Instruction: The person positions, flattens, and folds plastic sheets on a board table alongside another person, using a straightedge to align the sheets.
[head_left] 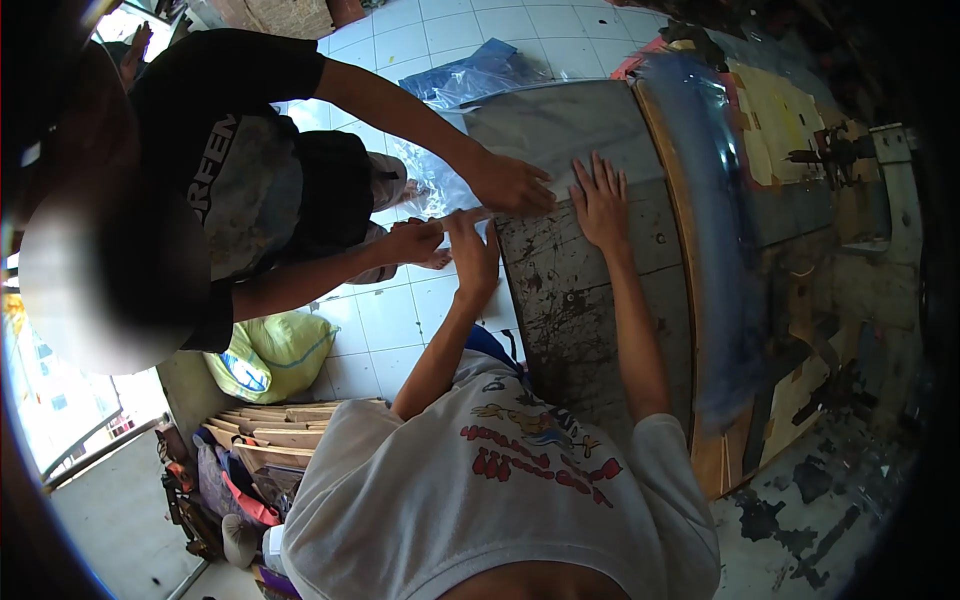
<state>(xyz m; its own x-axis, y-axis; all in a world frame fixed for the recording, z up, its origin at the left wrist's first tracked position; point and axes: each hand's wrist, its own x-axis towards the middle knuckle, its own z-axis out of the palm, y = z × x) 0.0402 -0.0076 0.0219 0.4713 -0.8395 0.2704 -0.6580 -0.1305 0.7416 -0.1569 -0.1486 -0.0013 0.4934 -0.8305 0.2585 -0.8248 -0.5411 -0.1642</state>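
Observation:
My right hand (602, 205) lies flat with fingers spread, across the near edge of a grey sheet of cloth (560, 125) on a worn, scratched board (600, 300). My left hand (474, 250) is at the board's left edge, its fingers bent around a thin pale edge that I cannot make out. Close beside it is a co-worker's hand (415, 241), fingers pinched together. The co-worker's other hand (510, 184) presses down on the grey cloth, left of my right hand.
The co-worker in a black shirt (215, 160) stands at the left. Clear plastic (460, 75) hangs beyond the board. Right of it run a wooden edge (668, 150) and blurred bluish plastic sheeting (715, 250). A yellow-green sack (290, 345) and stacked boards (270, 430) stand lower left.

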